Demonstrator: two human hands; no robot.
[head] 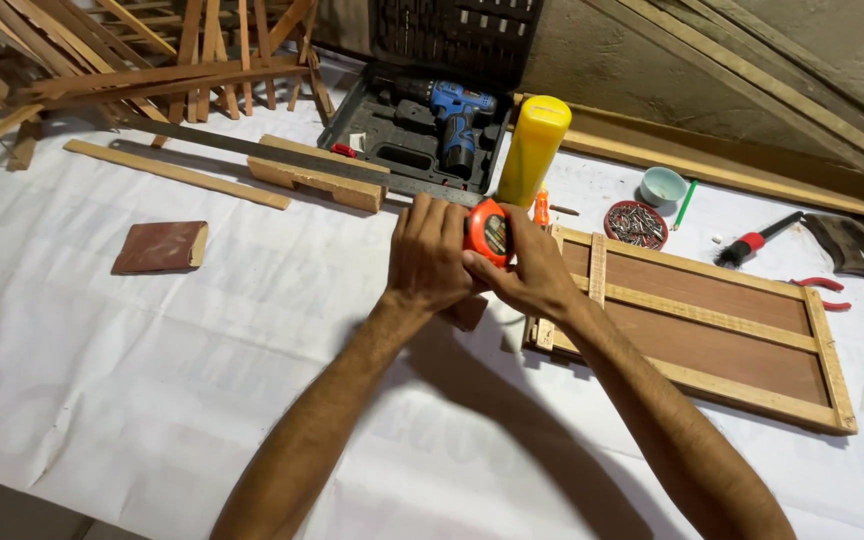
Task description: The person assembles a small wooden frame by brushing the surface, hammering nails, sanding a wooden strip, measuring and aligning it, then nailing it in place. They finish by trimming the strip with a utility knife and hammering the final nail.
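White sheeting covers the table (152, 380), with a bare plaster wall along the top of the frame. At the centre, the left hand (430, 255) and the right hand (527, 272) close together around an orange tape measure (489, 231), fingers curled on its case, just off the left end of a wooden framed panel (712, 340) lying flat at centre right. Behind the hands stands a yellow bottle (530, 150), beside an open black case holding a blue cordless drill (457, 115). A round dish of nails (636, 223) sits near the panel's top edge. A sanding block (160, 247) lies at left; loose wooden strips (152, 60) pile at upper left.
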